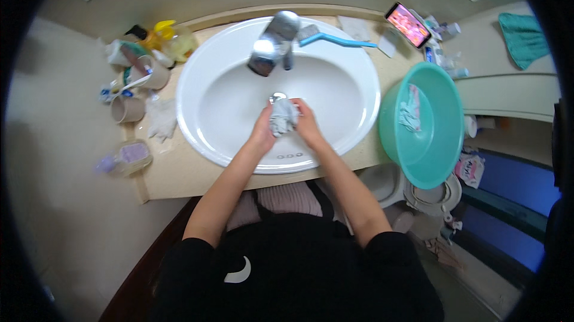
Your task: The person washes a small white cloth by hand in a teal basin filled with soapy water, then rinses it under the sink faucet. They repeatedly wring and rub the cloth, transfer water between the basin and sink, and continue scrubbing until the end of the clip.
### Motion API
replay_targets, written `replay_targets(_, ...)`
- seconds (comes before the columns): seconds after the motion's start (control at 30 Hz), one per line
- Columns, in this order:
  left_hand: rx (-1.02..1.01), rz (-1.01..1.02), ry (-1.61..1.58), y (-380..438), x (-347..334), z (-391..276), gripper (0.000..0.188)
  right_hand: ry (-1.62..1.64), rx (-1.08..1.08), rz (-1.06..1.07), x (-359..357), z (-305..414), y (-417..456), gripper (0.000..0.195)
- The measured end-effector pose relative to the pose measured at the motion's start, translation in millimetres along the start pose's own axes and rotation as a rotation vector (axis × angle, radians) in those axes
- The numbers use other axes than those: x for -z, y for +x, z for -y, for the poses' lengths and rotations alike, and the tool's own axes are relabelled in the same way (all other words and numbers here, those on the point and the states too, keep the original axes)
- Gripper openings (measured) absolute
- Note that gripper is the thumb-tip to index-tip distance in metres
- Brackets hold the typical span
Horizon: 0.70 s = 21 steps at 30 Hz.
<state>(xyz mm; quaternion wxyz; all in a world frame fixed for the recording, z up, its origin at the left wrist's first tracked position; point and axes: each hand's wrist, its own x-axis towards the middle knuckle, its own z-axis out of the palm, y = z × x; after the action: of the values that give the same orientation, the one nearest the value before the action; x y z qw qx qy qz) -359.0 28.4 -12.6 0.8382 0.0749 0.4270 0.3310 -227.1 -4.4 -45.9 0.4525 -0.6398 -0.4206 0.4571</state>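
Note:
Over the white oval sink (224,111), a bunched pale blue-grey cloth (283,118) is held between my two hands. My left hand (263,131) grips its left side and my right hand (307,120) its right side. Just beyond the cloth shows the metal drain (278,97). The chrome faucet (274,44) stands at the sink's far rim; whether water runs cannot be told. A blue-handled brush (338,41) lies on the rim to the right of the faucet. A green plastic basin (390,129) at the right holds a small light blue and pink cloth (410,113).
Soap and pump bottles (179,44), a beige cup (157,73) and a smaller cup (128,109) crowd the counter's left side. A clear bottle (132,156) lies near its left edge. A lit phone (408,25) leans at the back right, beside tubes. A toilet is below right.

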Motion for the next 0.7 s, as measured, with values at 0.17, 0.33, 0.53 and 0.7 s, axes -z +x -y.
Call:
replay_targets(0.17,0.199,0.156,-0.200,40.1,20.6,15.4,0.029,-0.523,0.404,-0.145,-33.4,75.1,-28.2,0.022)
replay_targets(0.33,0.267,0.104,-0.121,21.8,-12.9,23.6,0.021,-0.713,0.264,-0.051,-3.7,52.1,1.3,0.028)
replay_targets(0.53,0.290,0.313,-0.295,55.6,42.3,31.9,0.015,-0.682,0.567,-0.034,-16.1,31.4,-14.6,0.026)
replay_targets(0.7,0.187,-0.081,-0.180,23.8,-18.2,32.2,0.026,-0.666,0.407,-0.001,6.6,26.8,17.1,0.025)
